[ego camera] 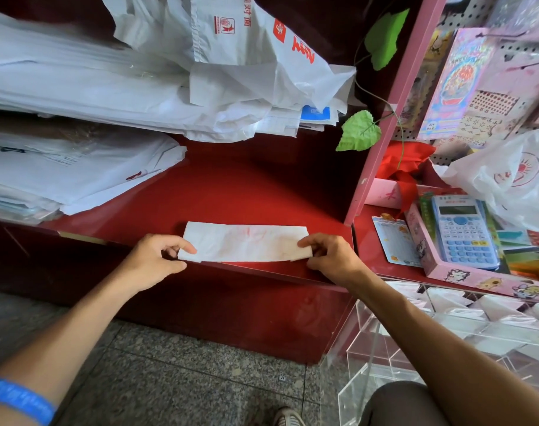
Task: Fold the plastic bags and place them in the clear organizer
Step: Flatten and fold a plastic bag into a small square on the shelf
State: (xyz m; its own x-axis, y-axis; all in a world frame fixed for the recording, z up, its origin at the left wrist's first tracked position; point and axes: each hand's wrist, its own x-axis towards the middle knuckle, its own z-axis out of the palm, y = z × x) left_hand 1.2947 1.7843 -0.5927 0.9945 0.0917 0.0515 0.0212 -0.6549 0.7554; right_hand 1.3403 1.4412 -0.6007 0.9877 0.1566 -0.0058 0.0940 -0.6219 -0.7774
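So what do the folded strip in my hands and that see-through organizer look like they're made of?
The folded bag strip looks like thin white plastic film: semi-translucent, with red print showing through and soft creases. The clear organizer looks like rigid glossy acrylic, judging by its transparent flat walls and bright edges.

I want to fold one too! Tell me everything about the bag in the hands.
The bag is thin white plastic with faint red print, folded into a long flat strip. It lies level across the front edge of the red shelf. The left hand pinches its left end, the right hand its right end.
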